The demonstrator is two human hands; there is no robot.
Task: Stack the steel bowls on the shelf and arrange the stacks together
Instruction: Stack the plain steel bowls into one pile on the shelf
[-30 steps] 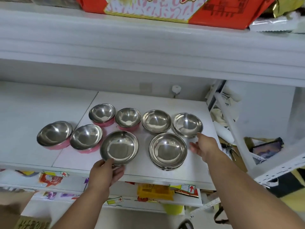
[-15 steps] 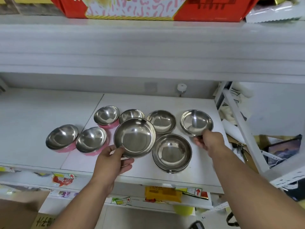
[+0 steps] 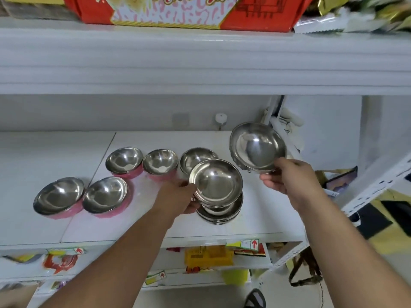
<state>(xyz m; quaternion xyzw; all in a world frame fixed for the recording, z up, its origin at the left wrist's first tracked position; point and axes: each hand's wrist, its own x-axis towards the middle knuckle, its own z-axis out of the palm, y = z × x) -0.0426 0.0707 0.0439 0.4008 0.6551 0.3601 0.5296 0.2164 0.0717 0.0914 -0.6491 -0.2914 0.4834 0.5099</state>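
Note:
My left hand grips the rim of a steel bowl held just above the stack of steel bowls near the shelf's front. My right hand holds a second steel bowl in the air, tilted toward me, to the right of and above the stack. Behind the stack another plain steel bowl rests on the white shelf. Several steel bowls with pink outsides stand to the left: two at the back and two nearer the front.
An upper shelf hangs low over the bowls, with a red box on it. A white knob sticks out of the back wall. A slanted white rack frame and clutter lie to the right. Coloured packets sit on the lower shelf.
My left hand carried its bowl to the right, over the stack. My right hand lifted the far-right bowl off the shelf and raised it.

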